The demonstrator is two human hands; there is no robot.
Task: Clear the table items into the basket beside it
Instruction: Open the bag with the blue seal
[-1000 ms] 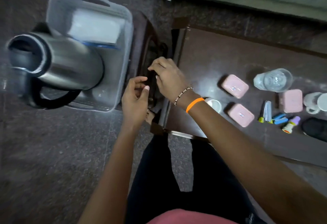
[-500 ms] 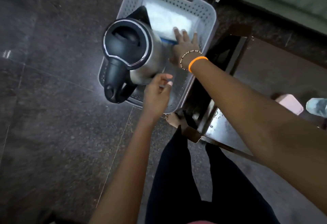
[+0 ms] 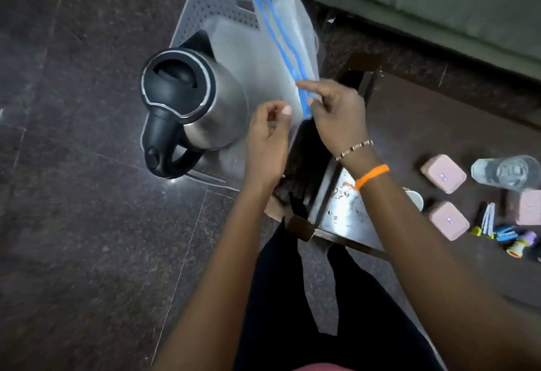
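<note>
- A clear zip bag [image 3: 288,45] with a blue seal strip is pinched at its lower corner by the right hand [image 3: 336,115], between thumb and fingers, and is held up on edge over the basket [image 3: 205,10].
- The left hand [image 3: 268,139] is raised just beside the right, with its fingers curled and thumb near the bag's lower edge; whether anything is gripped by it cannot be told.
- A beaded bracelet and an orange band [image 3: 371,176] are worn on the right wrist.
- Just left of the left hand, a steel kettle [image 3: 193,107] with a black lid and handle is seen standing in the grey perforated basket, which is set on the dark floor.
- Below and right of the right hand, the dark table [image 3: 439,124] is seen, its near edge beside the basket.
- Well to the right of the hands, on the table, two pink boxes [image 3: 443,173], a clear glass [image 3: 506,171], a white cup [image 3: 414,199] and some small coloured clips [image 3: 503,236] are laid out.
</note>
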